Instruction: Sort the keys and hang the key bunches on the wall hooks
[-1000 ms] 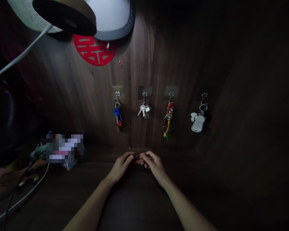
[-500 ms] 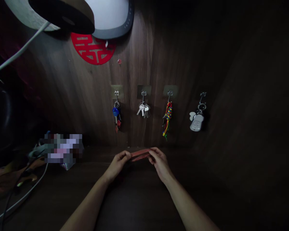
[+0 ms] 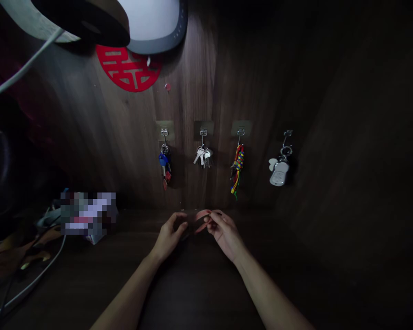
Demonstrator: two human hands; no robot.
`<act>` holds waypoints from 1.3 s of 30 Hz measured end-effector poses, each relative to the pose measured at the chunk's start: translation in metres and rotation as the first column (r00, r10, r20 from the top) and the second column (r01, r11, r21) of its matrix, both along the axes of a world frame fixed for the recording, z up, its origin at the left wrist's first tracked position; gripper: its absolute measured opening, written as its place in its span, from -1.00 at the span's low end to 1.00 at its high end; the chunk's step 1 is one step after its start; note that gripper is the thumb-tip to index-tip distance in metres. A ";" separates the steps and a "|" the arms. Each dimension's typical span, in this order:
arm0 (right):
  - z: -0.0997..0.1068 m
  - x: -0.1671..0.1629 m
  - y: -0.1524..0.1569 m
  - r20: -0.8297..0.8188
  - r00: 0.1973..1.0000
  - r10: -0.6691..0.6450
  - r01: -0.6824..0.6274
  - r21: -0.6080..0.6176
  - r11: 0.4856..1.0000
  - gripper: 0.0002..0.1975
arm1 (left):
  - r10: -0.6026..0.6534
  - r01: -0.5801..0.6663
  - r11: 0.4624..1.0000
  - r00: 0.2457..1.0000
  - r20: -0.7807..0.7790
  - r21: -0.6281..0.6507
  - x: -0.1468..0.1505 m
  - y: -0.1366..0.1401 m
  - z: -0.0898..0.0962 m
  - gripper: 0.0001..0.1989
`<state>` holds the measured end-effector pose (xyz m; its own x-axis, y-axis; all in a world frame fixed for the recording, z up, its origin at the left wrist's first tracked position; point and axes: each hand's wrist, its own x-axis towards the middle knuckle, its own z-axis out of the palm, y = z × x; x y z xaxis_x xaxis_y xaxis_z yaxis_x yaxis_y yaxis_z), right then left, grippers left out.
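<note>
My right hand [image 3: 225, 231] pinches a flat reddish ribbon [image 3: 203, 213] between thumb and fingers. The ribbon bends in a loose loop, its free part pointing left toward the other hand. My left hand [image 3: 170, 233] is open beside it, thumb and forefinger apart, with a small gap between them and the ribbon. Both hands are low in front of the wooden panel, below a row of hooks. The ribbon's part inside my right hand is hidden by the fingers.
On the hooks hang keys with a blue tag [image 3: 163, 159], a bunch of silver keys [image 3: 203, 156], a colourful braided cord [image 3: 239, 162] and a white fob [image 3: 279, 174]. A red paper cutout [image 3: 134, 75] and a cap [image 3: 154, 27] are above. A white cable [image 3: 37, 272] runs at left.
My left hand has let go of the ribbon and opened. The ribbon, stretched between both hands before, now curls from my right hand alone. The view has shifted slightly.
</note>
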<state>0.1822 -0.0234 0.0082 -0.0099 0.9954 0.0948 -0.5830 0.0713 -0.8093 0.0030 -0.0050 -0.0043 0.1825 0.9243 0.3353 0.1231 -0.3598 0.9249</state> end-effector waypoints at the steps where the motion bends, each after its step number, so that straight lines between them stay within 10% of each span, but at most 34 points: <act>1: 0.000 -0.002 -0.001 0.031 1.000 0.004 -0.004 0.015 1.000 -0.75 | 0.029 -0.027 0.997 0.999 -0.029 0.066 0.001 -0.003 0.001 -0.83; 6: -0.002 -0.012 -0.002 0.189 0.982 -0.020 0.012 0.042 0.999 -0.74 | 0.025 0.029 0.945 0.986 -0.162 0.325 0.007 -0.016 0.010 -0.88; 15: -0.004 -0.019 -0.007 0.451 0.892 -0.010 -0.080 0.180 0.980 -0.66 | 0.157 -0.078 0.910 0.974 -0.164 0.407 0.005 -0.011 0.004 -0.93; 23: -0.006 -0.015 -0.004 0.632 0.701 -0.330 0.133 0.339 0.931 -0.79 | 0.101 -0.084 0.955 0.994 -0.046 0.283 0.006 -0.014 0.011 -0.87; 33: -0.010 -0.030 -0.012 0.509 0.855 0.099 -0.191 0.132 0.973 -0.72 | 0.067 -0.082 0.992 0.987 0.143 0.101 0.007 -0.007 0.009 -0.73; 39: -0.013 -0.026 -0.008 0.574 0.814 -0.088 -0.044 0.211 0.977 -0.68 | 0.094 -0.098 0.995 0.984 0.149 0.025 0.004 -0.002 0.008 -0.68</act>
